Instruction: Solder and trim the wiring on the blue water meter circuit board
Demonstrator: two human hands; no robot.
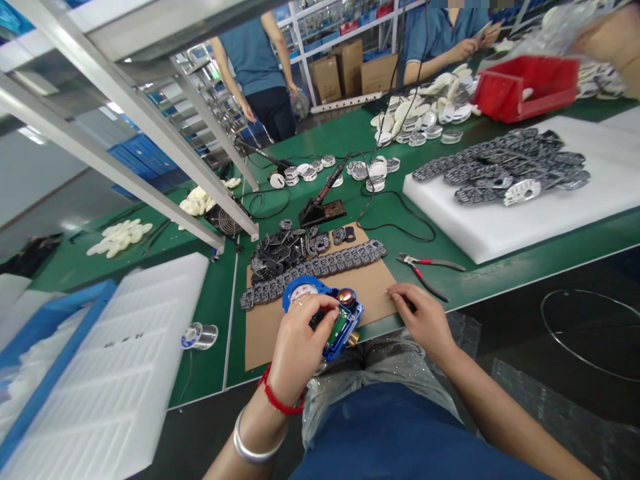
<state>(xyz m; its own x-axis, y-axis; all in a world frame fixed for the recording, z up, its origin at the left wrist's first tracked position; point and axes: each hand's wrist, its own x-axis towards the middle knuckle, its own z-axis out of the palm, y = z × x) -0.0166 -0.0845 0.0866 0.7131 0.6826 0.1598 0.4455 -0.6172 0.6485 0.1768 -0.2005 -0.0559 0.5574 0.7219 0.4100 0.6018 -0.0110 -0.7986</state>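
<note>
My left hand (pixel 303 340) is closed round a blue device (pixel 340 320) with a green circuit board and a round white face, held at the near edge of a brown cardboard mat (pixel 367 283). My right hand (pixel 423 313) rests on the mat's right corner with its fingers curled, and what is under the fingertips is hidden. Rows of small dark circuit boards (pixel 310 267) lie on the mat just beyond the device. Red-handled pliers (pixel 425 267) sit on the green table close to my right hand.
A soldering iron on its stand (pixel 325 203) stands behind the mat. A solder spool (pixel 199 335) and white foam trays (pixel 125 373) lie left. A white foam slab (pixel 500 220) carries several boards. A red bin (pixel 525 87) and white housings (pixel 430 107) sit by co-workers at the far side.
</note>
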